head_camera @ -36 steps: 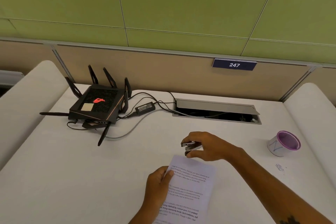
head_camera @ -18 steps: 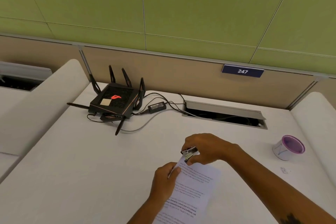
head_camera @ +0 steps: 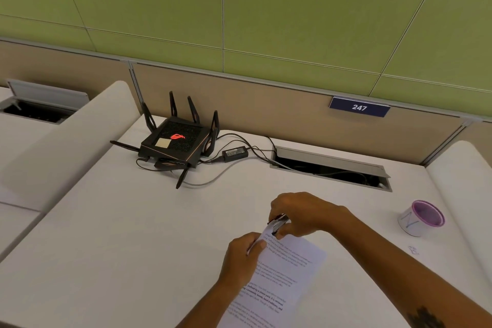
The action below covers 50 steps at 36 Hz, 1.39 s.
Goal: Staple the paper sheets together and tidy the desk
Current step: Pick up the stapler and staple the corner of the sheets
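- The right hand [head_camera: 300, 214], lower centre of the frame, curls its fingers round a small black-and-silver metal stapler [head_camera: 278, 224], set at the top left corner of the white printed paper sheets [head_camera: 279, 279].
- The left hand [head_camera: 243, 257] pinches the sheets' left edge, thumb on top.
- The sheets lie over the white worktop [head_camera: 119, 247], their lower end cut off by the frame.
- The stapler is mostly hidden under fingers.
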Each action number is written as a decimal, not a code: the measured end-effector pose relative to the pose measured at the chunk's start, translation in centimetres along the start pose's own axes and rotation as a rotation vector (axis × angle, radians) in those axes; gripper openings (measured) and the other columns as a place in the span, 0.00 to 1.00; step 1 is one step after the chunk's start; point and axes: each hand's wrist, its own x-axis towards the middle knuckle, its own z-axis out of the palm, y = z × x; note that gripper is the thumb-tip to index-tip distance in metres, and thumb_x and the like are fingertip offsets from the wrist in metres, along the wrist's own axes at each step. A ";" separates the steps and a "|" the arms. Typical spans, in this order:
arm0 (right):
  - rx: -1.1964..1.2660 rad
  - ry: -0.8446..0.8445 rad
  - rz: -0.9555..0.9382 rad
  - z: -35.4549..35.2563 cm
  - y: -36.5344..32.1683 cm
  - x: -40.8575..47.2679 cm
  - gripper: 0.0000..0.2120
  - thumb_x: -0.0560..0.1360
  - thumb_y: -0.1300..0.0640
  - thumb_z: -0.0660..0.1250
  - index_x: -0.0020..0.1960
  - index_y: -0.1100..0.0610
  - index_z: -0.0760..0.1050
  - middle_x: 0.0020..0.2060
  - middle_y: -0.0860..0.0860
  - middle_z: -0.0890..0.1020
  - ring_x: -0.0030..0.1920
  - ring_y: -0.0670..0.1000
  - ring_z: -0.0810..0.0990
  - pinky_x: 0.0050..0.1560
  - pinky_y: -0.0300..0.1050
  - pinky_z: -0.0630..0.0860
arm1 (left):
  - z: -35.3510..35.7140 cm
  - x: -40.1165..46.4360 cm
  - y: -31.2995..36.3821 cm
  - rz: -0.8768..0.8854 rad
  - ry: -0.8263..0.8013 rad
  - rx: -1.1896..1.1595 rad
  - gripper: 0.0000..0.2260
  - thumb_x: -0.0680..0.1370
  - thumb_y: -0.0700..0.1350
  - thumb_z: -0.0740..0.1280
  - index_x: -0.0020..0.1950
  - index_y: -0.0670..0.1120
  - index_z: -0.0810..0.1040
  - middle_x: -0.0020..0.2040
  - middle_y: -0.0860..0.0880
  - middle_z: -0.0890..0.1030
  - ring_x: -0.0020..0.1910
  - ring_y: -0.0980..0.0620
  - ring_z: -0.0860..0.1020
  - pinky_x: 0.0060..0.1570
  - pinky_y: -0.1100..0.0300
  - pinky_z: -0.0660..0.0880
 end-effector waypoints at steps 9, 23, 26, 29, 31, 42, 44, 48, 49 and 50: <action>-0.024 0.004 -0.004 -0.2 -0.5 -0.1 0.16 0.76 0.45 0.74 0.62 0.49 0.82 0.53 0.45 0.84 0.51 0.47 0.79 0.50 0.41 0.79 | -0.6 -0.1 1.0 0.014 -0.077 -0.061 0.16 0.80 0.61 0.71 0.66 0.60 0.76 0.58 0.61 0.85 0.49 0.57 0.87 0.44 0.67 0.83; -0.059 0.059 -0.032 -0.6 -0.5 -0.3 0.15 0.77 0.50 0.74 0.62 0.49 0.83 0.52 0.46 0.84 0.49 0.47 0.80 0.46 0.37 0.76 | -0.6 0.5 4.1 0.081 -0.104 -0.126 0.10 0.79 0.62 0.70 0.56 0.58 0.79 0.45 0.64 0.86 0.44 0.61 0.86 0.41 0.69 0.81; -0.066 0.057 -0.031 -0.8 -0.5 -0.3 0.14 0.77 0.52 0.74 0.62 0.50 0.83 0.51 0.46 0.85 0.48 0.45 0.78 0.46 0.39 0.78 | -0.4 0.6 4.1 0.090 -0.098 -0.113 0.09 0.80 0.61 0.70 0.55 0.58 0.79 0.47 0.61 0.87 0.44 0.60 0.86 0.41 0.69 0.80; -0.074 0.057 -0.028 -0.8 -0.6 -0.3 0.13 0.77 0.52 0.73 0.61 0.50 0.84 0.50 0.46 0.85 0.48 0.46 0.79 0.46 0.40 0.78 | -0.3 0.6 4.2 0.107 -0.098 -0.084 0.06 0.81 0.59 0.69 0.55 0.60 0.79 0.48 0.62 0.86 0.47 0.63 0.85 0.43 0.71 0.79; -0.072 0.060 -0.026 -0.8 -0.5 -0.3 0.11 0.77 0.53 0.73 0.59 0.50 0.85 0.48 0.46 0.85 0.47 0.47 0.80 0.44 0.39 0.76 | -0.1 0.7 4.4 0.116 -0.090 -0.059 0.04 0.82 0.58 0.69 0.54 0.61 0.78 0.48 0.64 0.85 0.47 0.66 0.84 0.43 0.74 0.78; -0.101 0.054 -0.011 -1.5 -0.7 -0.1 0.10 0.77 0.53 0.73 0.58 0.49 0.86 0.46 0.46 0.86 0.45 0.48 0.81 0.43 0.39 0.78 | 0.3 0.4 5.0 0.114 -0.044 -0.137 0.07 0.80 0.60 0.68 0.53 0.59 0.79 0.41 0.67 0.85 0.46 0.66 0.84 0.41 0.74 0.77; -0.085 0.051 0.000 -1.4 -0.6 -0.2 0.11 0.77 0.52 0.73 0.59 0.50 0.85 0.48 0.46 0.86 0.46 0.48 0.81 0.46 0.41 0.79 | 0.2 0.4 5.1 0.102 -0.058 -0.152 0.07 0.80 0.59 0.69 0.54 0.59 0.80 0.42 0.70 0.85 0.45 0.63 0.85 0.40 0.73 0.78; -0.037 -0.011 0.040 -0.7 -0.2 -0.3 0.13 0.78 0.47 0.72 0.59 0.52 0.83 0.49 0.48 0.84 0.47 0.49 0.81 0.48 0.42 0.79 | -0.2 0.4 5.2 0.099 -0.080 -0.145 0.11 0.81 0.54 0.73 0.63 0.60 0.80 0.50 0.69 0.85 0.48 0.62 0.86 0.43 0.72 0.79; -0.015 -0.033 0.046 -0.5 -0.1 -0.3 0.15 0.78 0.46 0.71 0.60 0.52 0.83 0.49 0.48 0.84 0.47 0.50 0.81 0.48 0.42 0.79 | -0.3 0.5 5.1 0.101 -0.081 -0.138 0.13 0.81 0.53 0.73 0.65 0.61 0.78 0.54 0.70 0.83 0.50 0.62 0.86 0.45 0.73 0.79; 0.016 -0.050 0.049 -0.3 0.0 -0.4 0.16 0.78 0.45 0.72 0.61 0.52 0.82 0.50 0.48 0.84 0.48 0.50 0.81 0.49 0.42 0.78 | -0.3 0.5 4.9 0.097 -0.070 -0.149 0.14 0.81 0.52 0.73 0.65 0.62 0.77 0.56 0.68 0.83 0.52 0.61 0.86 0.47 0.73 0.80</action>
